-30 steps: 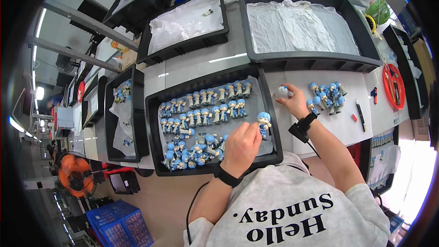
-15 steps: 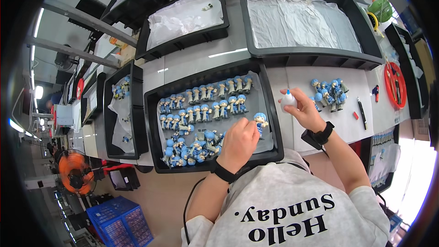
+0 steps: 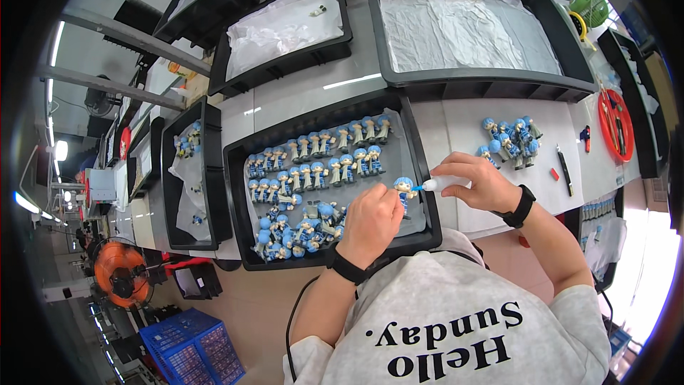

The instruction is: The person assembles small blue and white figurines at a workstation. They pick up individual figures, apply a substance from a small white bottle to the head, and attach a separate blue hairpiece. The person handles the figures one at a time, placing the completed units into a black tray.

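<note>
My left hand [image 3: 370, 222] is closed over the right part of a black tray [image 3: 425, 203], its fingers pinched on a small blue-haired figurine [image 3: 404, 194]. The figurine is upright, its head and body showing beside my fingers. In my right hand [image 3: 479, 184] a white squeeze bottle [image 3: 449, 183] lies tipped sideways, its thin blue nozzle at the figurine's side; I cannot tell whether they touch. Rows of similar figurines [image 3: 306, 171] fill the tray's upper part, and a jumbled heap of them [image 3: 303, 230] lies in its lower left.
Right of the tray, more figurines [image 3: 514, 141] lie on white paper beside a black pen-like tool [image 3: 564, 171]. A red round tray [image 3: 615, 125] holds tools. Large cloth-lined black trays [image 3: 484, 87] stand behind, and another tray with figurines [image 3: 206, 203] stands left.
My right hand has tipped the bottle from upright to sideways and brought its nozzle left to the figurine. My left hand has stayed nearly still, holding the figurine.
</note>
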A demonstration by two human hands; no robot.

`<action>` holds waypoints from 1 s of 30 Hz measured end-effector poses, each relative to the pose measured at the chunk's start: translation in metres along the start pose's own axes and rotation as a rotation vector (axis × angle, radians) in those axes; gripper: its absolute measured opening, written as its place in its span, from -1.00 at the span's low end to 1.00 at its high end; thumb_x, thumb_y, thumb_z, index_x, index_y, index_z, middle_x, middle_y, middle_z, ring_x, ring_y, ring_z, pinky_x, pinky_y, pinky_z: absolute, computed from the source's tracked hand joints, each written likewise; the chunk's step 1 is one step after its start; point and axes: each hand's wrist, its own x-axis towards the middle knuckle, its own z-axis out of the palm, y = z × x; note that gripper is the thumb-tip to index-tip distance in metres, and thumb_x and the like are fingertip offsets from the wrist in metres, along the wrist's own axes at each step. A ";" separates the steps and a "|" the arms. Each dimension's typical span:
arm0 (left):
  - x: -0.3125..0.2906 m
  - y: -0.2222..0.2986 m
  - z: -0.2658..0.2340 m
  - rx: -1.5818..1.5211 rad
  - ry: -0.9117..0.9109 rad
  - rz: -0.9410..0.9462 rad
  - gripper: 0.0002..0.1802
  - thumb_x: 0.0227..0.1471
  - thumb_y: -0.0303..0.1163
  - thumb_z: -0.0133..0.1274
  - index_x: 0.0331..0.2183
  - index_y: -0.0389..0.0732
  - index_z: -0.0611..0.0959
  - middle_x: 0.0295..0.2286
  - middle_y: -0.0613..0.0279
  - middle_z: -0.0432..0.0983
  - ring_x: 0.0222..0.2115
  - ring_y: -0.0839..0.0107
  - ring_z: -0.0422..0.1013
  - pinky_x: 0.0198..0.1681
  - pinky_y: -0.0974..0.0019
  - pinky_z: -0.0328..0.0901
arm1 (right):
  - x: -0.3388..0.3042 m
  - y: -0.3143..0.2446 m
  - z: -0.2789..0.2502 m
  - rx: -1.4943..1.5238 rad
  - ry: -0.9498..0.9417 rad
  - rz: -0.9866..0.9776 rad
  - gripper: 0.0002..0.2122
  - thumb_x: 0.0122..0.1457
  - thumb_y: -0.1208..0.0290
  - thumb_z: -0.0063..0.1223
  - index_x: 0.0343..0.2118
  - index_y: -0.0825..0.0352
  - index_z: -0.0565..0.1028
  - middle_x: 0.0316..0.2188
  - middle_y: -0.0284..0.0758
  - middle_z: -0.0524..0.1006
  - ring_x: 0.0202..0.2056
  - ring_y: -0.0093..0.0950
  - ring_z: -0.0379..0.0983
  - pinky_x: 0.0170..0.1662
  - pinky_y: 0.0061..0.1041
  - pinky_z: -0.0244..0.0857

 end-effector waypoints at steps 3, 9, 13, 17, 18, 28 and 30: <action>0.000 0.000 -0.001 -0.004 -0.001 0.000 -0.93 -0.19 -0.56 0.04 -0.61 -0.31 0.49 -0.68 0.14 0.28 -0.65 0.15 0.31 -0.60 0.18 0.19 | 0.002 -0.004 -0.004 -0.081 -0.011 -0.009 -0.68 -0.16 0.55 0.21 -0.25 0.29 0.51 -0.34 -0.29 0.48 -0.36 -0.28 0.44 -0.34 -0.43 0.32; 0.000 0.001 -0.002 0.036 -0.070 -0.041 -0.88 -0.18 -0.50 0.05 -0.62 -0.30 0.45 -0.63 0.12 0.31 -0.55 0.12 0.35 -0.50 0.11 0.25 | 0.006 -0.010 -0.009 -0.204 -0.014 -0.054 -0.69 -0.17 0.54 0.21 -0.27 0.28 0.52 -0.38 -0.29 0.48 -0.39 -0.29 0.44 -0.38 -0.40 0.31; 0.001 0.002 -0.003 0.042 -0.072 -0.028 -0.88 -0.19 -0.51 0.06 -0.62 -0.30 0.46 -0.62 0.12 0.32 -0.55 0.13 0.35 -0.49 0.12 0.25 | 0.007 -0.010 -0.009 -0.254 -0.004 -0.077 -0.71 -0.18 0.55 0.21 -0.29 0.28 0.52 -0.40 -0.29 0.47 -0.41 -0.29 0.43 -0.40 -0.39 0.30; 0.001 0.002 -0.003 0.043 -0.069 -0.021 -0.89 -0.19 -0.51 0.06 -0.61 -0.30 0.46 -0.62 0.13 0.32 -0.54 0.13 0.35 -0.49 0.13 0.25 | 0.008 -0.013 -0.010 -0.285 -0.004 -0.090 -0.71 -0.19 0.55 0.21 -0.30 0.28 0.52 -0.41 -0.29 0.47 -0.42 -0.30 0.43 -0.40 -0.39 0.30; 0.001 0.002 -0.003 0.043 -0.067 -0.018 -0.89 -0.19 -0.51 0.06 -0.61 -0.30 0.46 -0.62 0.13 0.32 -0.54 0.13 0.35 -0.49 0.13 0.25 | 0.007 -0.013 -0.010 -0.292 -0.004 -0.091 -0.71 -0.19 0.55 0.21 -0.30 0.28 0.52 -0.41 -0.29 0.47 -0.42 -0.30 0.43 -0.40 -0.39 0.30; 0.001 0.001 0.000 0.021 0.014 0.030 -0.90 -0.20 -0.56 0.04 -0.64 -0.31 0.45 -0.68 0.13 0.26 -0.64 0.13 0.30 -0.59 0.15 0.19 | 0.004 -0.025 -0.012 -0.467 -0.022 -0.143 -0.68 -0.21 0.52 0.22 -0.29 0.24 0.50 -0.42 -0.34 0.44 -0.42 -0.37 0.41 -0.36 -0.41 0.27; 0.001 0.001 0.001 0.027 0.010 0.025 -0.89 -0.20 -0.56 0.04 -0.64 -0.31 0.45 -0.68 0.12 0.26 -0.64 0.13 0.29 -0.58 0.15 0.19 | 0.005 -0.030 -0.013 -0.516 -0.040 -0.170 -0.70 -0.20 0.51 0.21 -0.30 0.24 0.50 -0.43 -0.36 0.43 -0.40 -0.39 0.41 -0.36 -0.42 0.26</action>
